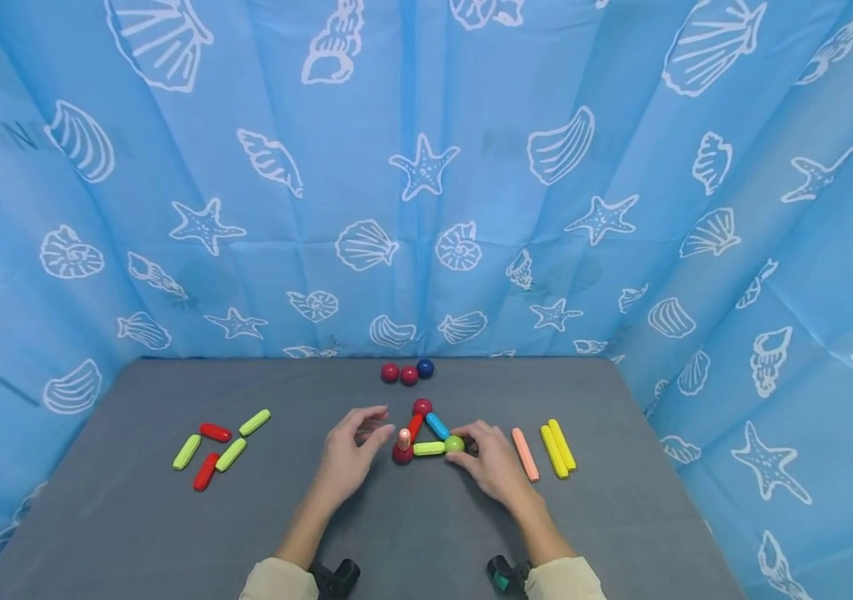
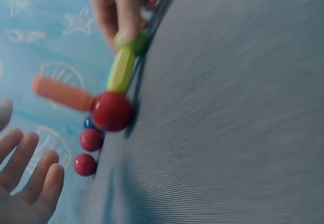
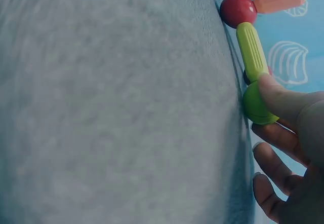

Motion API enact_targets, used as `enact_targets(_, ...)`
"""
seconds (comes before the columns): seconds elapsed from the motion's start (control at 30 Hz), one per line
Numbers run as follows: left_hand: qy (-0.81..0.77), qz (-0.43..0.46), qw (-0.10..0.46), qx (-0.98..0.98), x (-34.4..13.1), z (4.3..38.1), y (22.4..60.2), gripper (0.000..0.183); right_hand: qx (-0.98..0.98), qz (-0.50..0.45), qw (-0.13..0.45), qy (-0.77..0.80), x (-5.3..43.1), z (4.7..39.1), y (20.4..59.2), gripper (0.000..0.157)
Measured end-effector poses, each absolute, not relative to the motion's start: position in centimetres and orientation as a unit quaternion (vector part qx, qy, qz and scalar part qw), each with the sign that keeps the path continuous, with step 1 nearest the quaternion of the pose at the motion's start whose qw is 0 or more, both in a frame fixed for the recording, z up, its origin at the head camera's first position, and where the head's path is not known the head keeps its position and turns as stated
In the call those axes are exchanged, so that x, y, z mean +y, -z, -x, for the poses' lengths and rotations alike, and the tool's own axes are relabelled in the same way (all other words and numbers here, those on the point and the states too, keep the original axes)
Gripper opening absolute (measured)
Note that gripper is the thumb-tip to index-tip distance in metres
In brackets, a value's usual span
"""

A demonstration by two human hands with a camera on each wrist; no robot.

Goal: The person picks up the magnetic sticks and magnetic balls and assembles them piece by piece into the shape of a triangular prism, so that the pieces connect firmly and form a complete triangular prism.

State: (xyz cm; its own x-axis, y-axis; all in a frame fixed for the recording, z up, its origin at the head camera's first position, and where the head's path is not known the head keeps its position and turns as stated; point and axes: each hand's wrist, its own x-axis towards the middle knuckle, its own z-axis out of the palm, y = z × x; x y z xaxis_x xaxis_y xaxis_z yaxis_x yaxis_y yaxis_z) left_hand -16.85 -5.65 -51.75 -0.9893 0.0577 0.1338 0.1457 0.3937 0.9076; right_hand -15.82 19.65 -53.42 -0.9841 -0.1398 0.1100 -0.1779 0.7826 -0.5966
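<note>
A triangle of balls and rods lies in the middle of the table. Its corners are a red ball (image 1: 422,407) at the back, a dark red ball (image 1: 402,455) at front left and a green ball (image 1: 454,444) at front right. Red (image 1: 415,427), blue (image 1: 437,426) and yellow-green (image 1: 429,448) rods join them. From the front-left ball a salmon rod (image 2: 63,93) stands up. My right hand (image 1: 495,463) pinches the green ball between thumb and fingers. Beside the salmon rod, apart from it, my left hand (image 1: 347,454) holds nothing, its fingers loosely bent.
Behind the triangle sit two red balls (image 1: 390,372) and a blue ball (image 1: 425,367). Several red and yellow-green rods (image 1: 231,455) lie at left. To the right are a salmon rod (image 1: 525,454) and two long yellow rods (image 1: 554,451). A blue shell-print curtain (image 1: 426,275) surrounds the grey table (image 1: 426,533).
</note>
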Motion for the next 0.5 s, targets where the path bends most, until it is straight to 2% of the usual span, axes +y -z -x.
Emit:
enact_targets(0.2,0.552,0.028,0.074,-0.830,-5.0,22.6,52.5,0.035,-0.934,-0.077,0.015,-0.348,20.5,15.8,53.6,0.035)
enact_targets(0.5,0.463,0.018,0.043,-0.885,-4.6,28.3,54.2,0.049,-0.927,-0.072,0.008,-0.368,20.3,16.0,53.9,0.035)
